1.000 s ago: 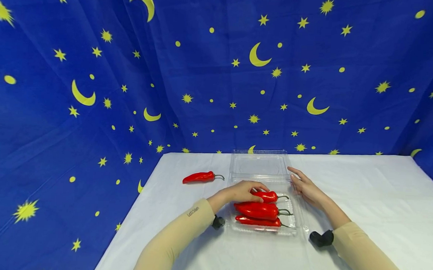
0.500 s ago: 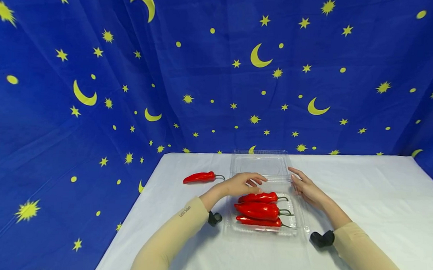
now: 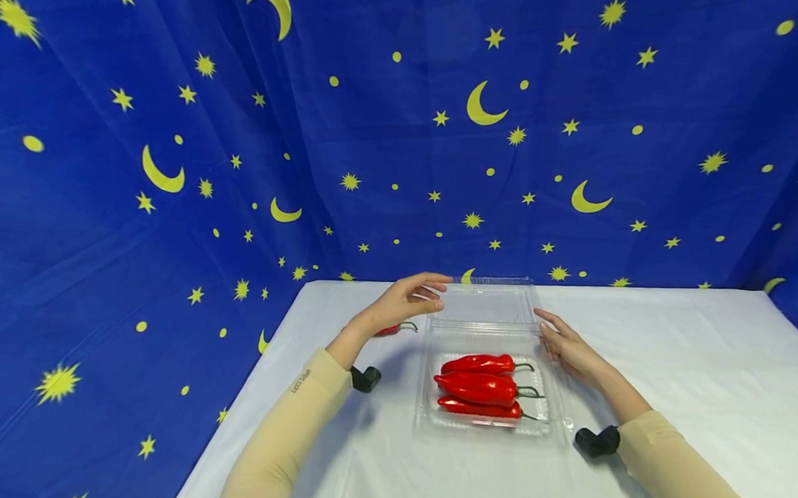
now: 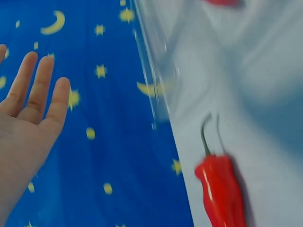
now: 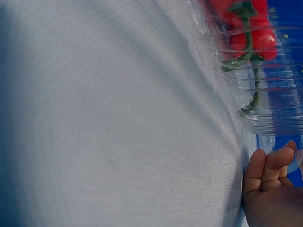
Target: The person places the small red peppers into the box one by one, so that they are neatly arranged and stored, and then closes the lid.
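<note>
My left hand [image 3: 400, 301] is raised at the left of the clear plastic clamshell container's lid [image 3: 486, 303], fingers extended and holding nothing. Partly hidden beneath it lies a loose red chili pepper [image 3: 390, 329]; the left wrist view shows this pepper [image 4: 221, 189] on the cloth, green stem upward in the frame. In the container's base [image 3: 532, 427], three red chili peppers [image 3: 483, 388] can be seen side by side, stems to the right. Fingers loosely bent, my right hand [image 3: 571, 353] rests at the container's right edge by the hinge, near the ribbed wall [image 5: 265, 113].
A white cloth [image 3: 675, 350] covers the table. Behind and to the left hangs a blue curtain [image 3: 404, 130] with yellow moons and stars. The lid lies folded back toward the curtain. A black wrist camera [image 3: 598, 440] sits under the right forearm.
My left hand has let go of the rearmost chili pepper in the container, then lifted and moved left and back above the loose one. My right hand stays in place.
</note>
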Demonstrator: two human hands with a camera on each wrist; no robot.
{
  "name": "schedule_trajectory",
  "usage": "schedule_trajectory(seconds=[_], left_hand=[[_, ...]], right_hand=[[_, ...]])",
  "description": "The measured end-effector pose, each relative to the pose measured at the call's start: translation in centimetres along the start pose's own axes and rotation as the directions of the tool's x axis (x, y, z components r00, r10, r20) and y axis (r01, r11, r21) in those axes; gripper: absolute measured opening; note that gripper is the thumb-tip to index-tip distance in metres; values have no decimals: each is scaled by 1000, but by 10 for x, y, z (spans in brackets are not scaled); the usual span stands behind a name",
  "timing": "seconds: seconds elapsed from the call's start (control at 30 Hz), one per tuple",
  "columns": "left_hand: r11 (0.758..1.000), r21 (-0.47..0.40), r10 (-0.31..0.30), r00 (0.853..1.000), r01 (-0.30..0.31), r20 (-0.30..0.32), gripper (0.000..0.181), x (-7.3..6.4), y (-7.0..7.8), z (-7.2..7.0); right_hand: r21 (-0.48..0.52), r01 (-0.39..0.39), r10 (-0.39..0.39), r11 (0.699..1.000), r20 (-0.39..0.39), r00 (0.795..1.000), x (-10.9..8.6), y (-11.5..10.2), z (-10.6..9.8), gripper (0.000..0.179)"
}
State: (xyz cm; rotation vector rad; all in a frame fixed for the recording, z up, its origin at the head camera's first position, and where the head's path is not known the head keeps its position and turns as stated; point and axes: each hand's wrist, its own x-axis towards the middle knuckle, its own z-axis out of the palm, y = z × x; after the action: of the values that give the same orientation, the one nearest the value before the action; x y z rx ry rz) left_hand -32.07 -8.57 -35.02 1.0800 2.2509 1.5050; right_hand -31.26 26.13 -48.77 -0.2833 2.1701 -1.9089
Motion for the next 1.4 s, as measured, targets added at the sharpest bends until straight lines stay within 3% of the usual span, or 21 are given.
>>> schedule_trajectory(seconds=[0.13, 0.33, 0.57, 0.8, 0.9, 1.07, 1.4], left_hand=[[1000, 14, -18, 994, 19, -106, 47, -2, -29, -21], [995, 12, -97, 969, 102, -228, 48, -12, -70, -44], [973, 71, -185, 924, 221, -333, 50, -29, -100, -53], [925, 146, -267, 874, 350, -405, 54, -48, -131, -56], [916, 157, -284, 873, 369, -397, 55, -54, -140, -56], [920, 145, -291, 882, 364, -371, 53, -61, -150, -54], [895, 161, -335, 864, 416, -375, 49, -67, -155, -43]], right_hand=[[-3, -6, 6, 1000, 4, 1000, 0, -1, -1, 60], [-2, -4, 4, 1000, -4, 1000, 0, 0, -2, 63], [7, 2, -2, 1000, 6, 1000, 1, 2, -2, 63], [28, 15, -16, 999, 17, 1000, 0, 1, 1, 62], [33, 8, -9, 999, 15, 1000, 0, 1, 1, 63], [23, 5, -5, 1000, -1, 1000, 0, 3, -1, 63], [18, 9, -9, 1000, 0, 1000, 0, 3, 1, 62]])
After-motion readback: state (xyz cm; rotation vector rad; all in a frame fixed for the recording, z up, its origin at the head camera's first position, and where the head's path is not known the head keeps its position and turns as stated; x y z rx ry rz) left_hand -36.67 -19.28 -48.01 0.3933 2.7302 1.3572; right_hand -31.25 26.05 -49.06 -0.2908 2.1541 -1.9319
